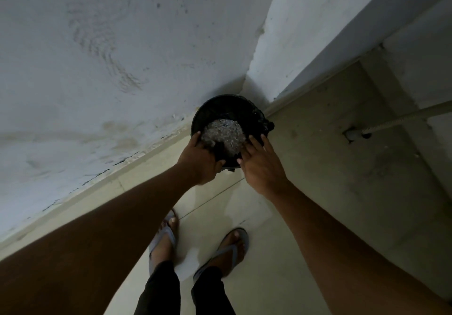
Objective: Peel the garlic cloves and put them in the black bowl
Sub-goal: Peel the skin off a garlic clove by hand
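item: round black container (pixel 247 111), one, standing on the floor in the corner where two walls meet, just beyond both hands. whether it is the task's black bowl or a bin cannot be told; its rim looks lined with a dark bag.

contents: one heap of pale, flaky grey-white scraps (pixel 223 133), lying between the two hands, seemingly on a dark flat piece tilted over the container's mouth. the scraps look like garlic skins; no whole clove can be picked out, so cloves counted: none visible.

left hand (pixel 201 163): one, fingers curled round the near left edge of the dark piece, gripping it.

right hand (pixel 260 165): one, fingers straight and spread, laid against the near right side of the heap, as if pushing or sweeping it.

progress, judged: peeling appears finished or nearly so, given the size of the heap; this looks like clearing away the skins. peeled cloves and their bowl are not in view, so that step cannot be confirmed.

other: two feet in grey-blue flip-flops (pixel 162 239), below the hands on the pale tiled floor (pixel 305 217); one white corrugated hose (pixel 403 116), well to the right of the right hand; white stained wall (pixel 97 70), beyond the left hand.
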